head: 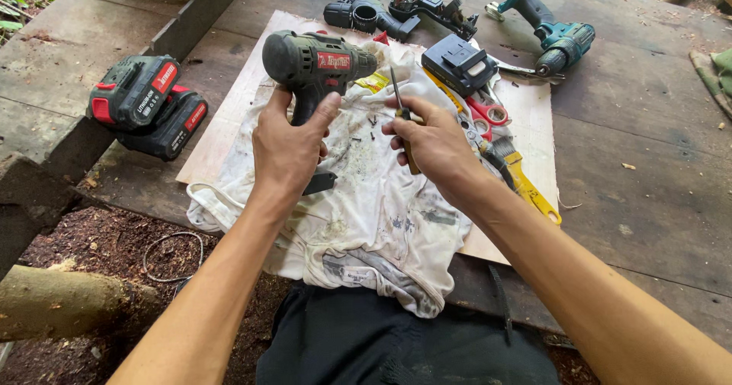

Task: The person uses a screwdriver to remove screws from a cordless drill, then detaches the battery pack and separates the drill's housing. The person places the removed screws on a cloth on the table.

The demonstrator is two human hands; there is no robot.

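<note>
So the whole setup sits on a weathered wooden deck (640, 202), with a sheet of plywood (534, 118) laid flat across the middle of the frame and a stained white cloth (381, 217) spread over it, hanging off the near edge toward the bottom. Over at the left edge there are two red-and-black battery packs (149, 107) stacked on each other on the planks. Along the top sit a black drill body (366, 10) next to a stripped-down drill (435, 4), and a teal drill (553, 30) lies at the upper right. Dead center, the left hand (288, 149) is wrapped around the grip of a dark cordless drill (316, 65), holding it upright above the cloth. The right hand (435, 145) is clenched on a screwdriver (400, 114), tip pointing up, just right of the drill. Right of the hands there's a black battery (460, 63), red-handled scissors (488, 112) and a yellow-handled tool (530, 187). A few tiny screws (371, 120) lie loose on the cloth between the hands.
</note>
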